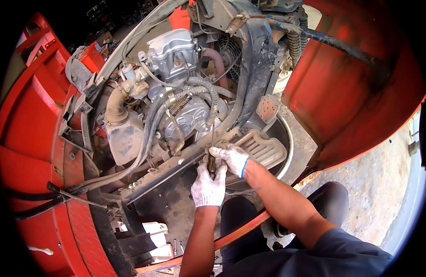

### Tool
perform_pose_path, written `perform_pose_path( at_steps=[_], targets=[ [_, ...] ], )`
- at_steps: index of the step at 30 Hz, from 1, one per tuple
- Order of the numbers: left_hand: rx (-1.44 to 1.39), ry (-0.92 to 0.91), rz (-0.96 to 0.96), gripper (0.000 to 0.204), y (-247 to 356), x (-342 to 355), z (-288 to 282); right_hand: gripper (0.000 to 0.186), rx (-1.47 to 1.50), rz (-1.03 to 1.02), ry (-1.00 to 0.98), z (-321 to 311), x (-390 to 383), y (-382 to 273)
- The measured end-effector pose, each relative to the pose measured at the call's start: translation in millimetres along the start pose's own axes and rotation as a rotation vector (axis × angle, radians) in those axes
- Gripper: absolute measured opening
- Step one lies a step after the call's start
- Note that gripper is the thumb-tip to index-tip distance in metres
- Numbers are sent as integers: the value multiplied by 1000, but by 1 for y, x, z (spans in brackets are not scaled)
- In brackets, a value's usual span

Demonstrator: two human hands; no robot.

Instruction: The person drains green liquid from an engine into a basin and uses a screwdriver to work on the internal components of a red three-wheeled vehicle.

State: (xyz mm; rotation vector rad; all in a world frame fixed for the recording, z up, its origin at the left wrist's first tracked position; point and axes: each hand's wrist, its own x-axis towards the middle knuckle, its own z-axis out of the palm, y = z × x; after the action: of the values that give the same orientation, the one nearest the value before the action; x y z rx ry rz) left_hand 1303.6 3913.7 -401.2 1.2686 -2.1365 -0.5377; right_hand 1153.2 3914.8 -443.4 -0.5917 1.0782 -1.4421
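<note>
My left hand [208,187], in a white knit glove, is closed round the handle of a screwdriver [211,162]. My right hand [231,157], gloved the same with a blue cuff edge, closes on the upper part of that handle. The thin shaft points up and away, toward the lower end of a grey corrugated hose [213,104] beside the engine [187,117]. Whether the tip touches anything is too small to tell. Just beyond my hands runs a dirty metal frame rail [169,171]. A ribbed footrest plate [263,147] lies to the right of my right hand.
A red pedal [268,108] stands above the footrest. Red body panels rise at left [33,124] and right [342,87]. A black hose bundle [125,173] crosses the left side. Small tools [178,247] and a white case [158,235] lie low, left of my left forearm.
</note>
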Motion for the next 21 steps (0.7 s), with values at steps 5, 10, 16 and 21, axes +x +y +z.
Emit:
perform_pose_path(
  at_steps=[5,10,16,21],
  targets=[
    [-1116,-468,-888,52,-25,7,3,43,-251,53,116,5,-4,-12],
    [-1603,-675,-1142,71,-26,1,20,34,332,113,-91,0,1,2],
    [-1336,-603,-1065,73,-9,2,11,40,-5,170,-4,5,-15,-24],
    [-1282,-771,-912,67,-11,-10,9,48,-50,186,-31,3,-37,-32]
  ],
)
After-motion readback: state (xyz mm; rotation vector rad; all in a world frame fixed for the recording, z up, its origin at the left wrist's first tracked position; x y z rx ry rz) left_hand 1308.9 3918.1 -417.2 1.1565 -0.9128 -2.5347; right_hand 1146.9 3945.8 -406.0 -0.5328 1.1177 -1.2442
